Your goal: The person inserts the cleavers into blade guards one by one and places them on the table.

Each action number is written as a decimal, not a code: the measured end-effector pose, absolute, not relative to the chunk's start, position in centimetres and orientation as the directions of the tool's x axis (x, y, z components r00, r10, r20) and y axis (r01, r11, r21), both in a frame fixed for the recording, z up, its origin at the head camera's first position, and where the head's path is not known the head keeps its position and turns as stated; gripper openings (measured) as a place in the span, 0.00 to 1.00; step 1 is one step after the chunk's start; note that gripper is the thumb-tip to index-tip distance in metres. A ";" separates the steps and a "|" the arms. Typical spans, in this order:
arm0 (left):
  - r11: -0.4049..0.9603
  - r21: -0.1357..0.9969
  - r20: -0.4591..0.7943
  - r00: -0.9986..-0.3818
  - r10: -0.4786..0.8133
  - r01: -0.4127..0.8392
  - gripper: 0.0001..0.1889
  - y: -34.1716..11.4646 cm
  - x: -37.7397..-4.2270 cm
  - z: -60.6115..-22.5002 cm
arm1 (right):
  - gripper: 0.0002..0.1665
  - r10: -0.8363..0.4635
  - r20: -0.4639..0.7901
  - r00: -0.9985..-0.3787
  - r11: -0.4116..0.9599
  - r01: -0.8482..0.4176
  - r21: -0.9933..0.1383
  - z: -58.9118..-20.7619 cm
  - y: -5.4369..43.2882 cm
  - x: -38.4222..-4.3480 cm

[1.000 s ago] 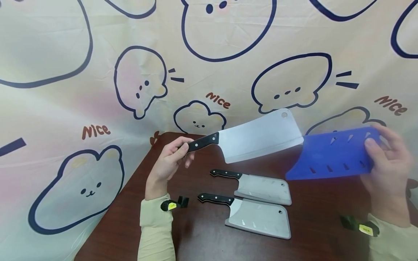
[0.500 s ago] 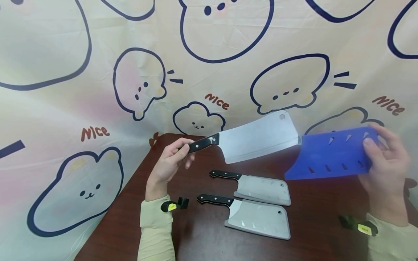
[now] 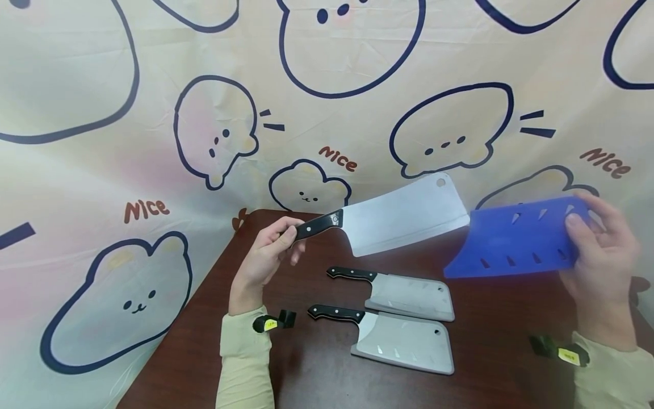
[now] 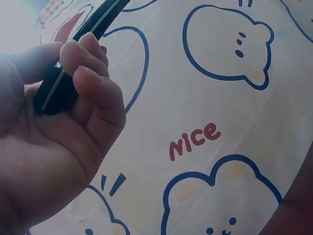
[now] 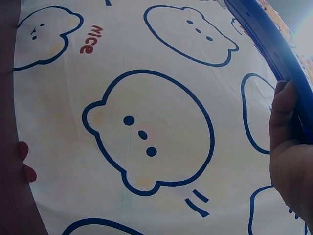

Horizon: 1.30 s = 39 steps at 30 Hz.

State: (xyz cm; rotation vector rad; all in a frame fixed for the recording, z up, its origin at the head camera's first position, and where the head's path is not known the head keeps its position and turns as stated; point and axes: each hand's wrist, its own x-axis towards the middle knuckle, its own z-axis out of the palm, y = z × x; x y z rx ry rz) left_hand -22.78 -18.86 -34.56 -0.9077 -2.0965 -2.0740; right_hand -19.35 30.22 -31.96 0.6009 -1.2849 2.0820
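My left hand (image 3: 268,247) grips the black riveted handle of a cleaver (image 3: 403,218), its bare broad blade pointing right, raised above the table. In the left wrist view, fingers and thumb curl round the cleaver's handle (image 4: 57,90). My right hand (image 3: 605,244) pinches the far end of a blue blade sheath (image 3: 516,241) with slanted slots, thumb on its near face. The sheath's left edge is right at the blade's front corner. In the right wrist view the sheath (image 5: 274,39) shows nearly edge-on.
Below lie two more cleavers with black handles, a rear one (image 3: 411,296) and a front one (image 3: 406,343), their blades in greyish covers. They rest on a dark brown table (image 3: 317,375). A cloth backdrop (image 3: 327,125) with cartoon bears stands behind.
The sheath and right hand have drifted very slightly left in the head view, as has the backdrop. The cleaver and left hand have hardly moved; both grips are the same.
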 end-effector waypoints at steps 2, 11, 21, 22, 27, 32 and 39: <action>-0.073 0.899 0.428 -0.828 0.361 0.433 0.11 -18.8 -22.8 -34.6 | 0.26 0.268 0.658 -0.704 -0.320 -0.709 -0.628 -32.0 30.2 -19.4; -0.025 0.906 0.394 -0.816 0.422 0.423 0.12 -18.7 -22.8 -34.7 | 0.25 0.307 0.629 -0.714 -0.317 -0.700 -0.640 -32.0 30.2 -19.4; 0.005 0.904 0.362 -0.774 0.519 0.427 0.20 -17.8 -22.2 -34.0 | 0.25 0.387 0.550 -0.740 -0.382 -0.672 -0.635 -31.8 30.2 -19.2; 0.021 0.904 0.356 -0.779 0.517 0.427 0.20 -17.7 -22.1 -33.9 | 0.25 0.397 0.540 -0.742 -0.386 -0.669 -0.635 -31.7 30.2 -19.2; 0.087 0.900 0.324 -0.790 0.521 0.427 0.22 -17.6 -21.5 -33.5 | 0.25 0.440 0.519 -0.733 -0.392 -0.676 -0.624 -31.6 30.2 -19.0; 0.098 0.897 0.309 -0.770 0.558 0.431 0.22 -17.6 -21.0 -33.2 | 0.23 0.462 0.527 -0.713 -0.478 -0.701 -0.529 -31.3 30.2 -19.1; 0.107 0.889 0.295 -0.735 0.611 0.445 0.23 -17.5 -20.8 -33.1 | 0.24 0.519 0.409 -0.750 -0.440 -0.645 -0.624 -30.9 30.7 -18.5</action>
